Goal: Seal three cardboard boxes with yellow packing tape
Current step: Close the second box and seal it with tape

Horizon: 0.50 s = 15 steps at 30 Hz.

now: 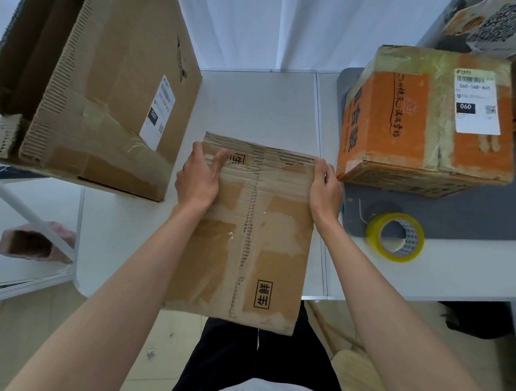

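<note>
Both hands, left hand (198,178) and right hand (325,184), grip the worn, ragged corrugated box (247,243); glossy yellow tape roll (394,236) right of it.

- You have three cardboard boxes on the table: a large brown box (113,74) on your left, a worn brown box (254,240) in the middle, an orange box (421,120) on your right.
- You have one roll of yellow tape (394,236).
- Two hands show: your left hand (199,178) and your right hand (325,187).
</note>
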Motion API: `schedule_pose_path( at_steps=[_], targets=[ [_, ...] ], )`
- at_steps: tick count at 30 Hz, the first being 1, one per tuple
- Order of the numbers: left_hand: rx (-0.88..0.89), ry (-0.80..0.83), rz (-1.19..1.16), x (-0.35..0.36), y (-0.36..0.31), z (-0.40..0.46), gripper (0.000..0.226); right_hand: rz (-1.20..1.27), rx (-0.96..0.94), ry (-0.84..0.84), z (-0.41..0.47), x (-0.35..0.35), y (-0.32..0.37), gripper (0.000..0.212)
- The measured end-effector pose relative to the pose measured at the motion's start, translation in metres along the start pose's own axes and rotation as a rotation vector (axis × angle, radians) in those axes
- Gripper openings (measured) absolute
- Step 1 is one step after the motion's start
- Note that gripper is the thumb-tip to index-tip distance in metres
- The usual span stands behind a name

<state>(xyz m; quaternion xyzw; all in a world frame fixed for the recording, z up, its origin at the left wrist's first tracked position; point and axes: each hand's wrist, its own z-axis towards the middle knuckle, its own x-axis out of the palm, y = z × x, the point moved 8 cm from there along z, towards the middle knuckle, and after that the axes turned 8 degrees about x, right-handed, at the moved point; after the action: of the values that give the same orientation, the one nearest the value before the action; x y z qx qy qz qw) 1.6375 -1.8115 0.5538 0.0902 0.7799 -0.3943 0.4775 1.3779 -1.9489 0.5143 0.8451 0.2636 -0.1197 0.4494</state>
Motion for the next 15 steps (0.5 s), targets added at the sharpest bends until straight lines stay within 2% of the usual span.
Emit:
schedule_pose_path(
  at_steps=[2,4,6,9,12,15],
  targets=[
    [0.003,-0.005,-0.029,-0.003,0.001,-0.001,0.069,0.226,0.176,0.113,0.009,0.004,-0.022,0.061],
    [0.003,0.008,-0.072,-0.005,0.004,-0.002,0.069,0.316,0.262,0.225,0.012,0.013,-0.04,0.048],
    [-0.008,0.023,-0.109,-0.006,0.006,-0.002,0.073,0.265,0.267,0.299,0.009,0.024,-0.044,0.041],
    [-0.035,0.035,-0.141,-0.009,0.01,-0.001,0.084,0.247,0.23,0.329,0.012,0.04,-0.047,0.052],
    [-0.066,0.049,-0.196,-0.01,0.013,-0.001,0.083,0.234,0.216,0.318,0.008,0.037,-0.036,0.061],
    [-0.078,0.005,-0.155,-0.012,0.012,-0.002,0.072,0.22,0.135,0.269,-0.005,0.027,-0.017,0.041]
  ],
)
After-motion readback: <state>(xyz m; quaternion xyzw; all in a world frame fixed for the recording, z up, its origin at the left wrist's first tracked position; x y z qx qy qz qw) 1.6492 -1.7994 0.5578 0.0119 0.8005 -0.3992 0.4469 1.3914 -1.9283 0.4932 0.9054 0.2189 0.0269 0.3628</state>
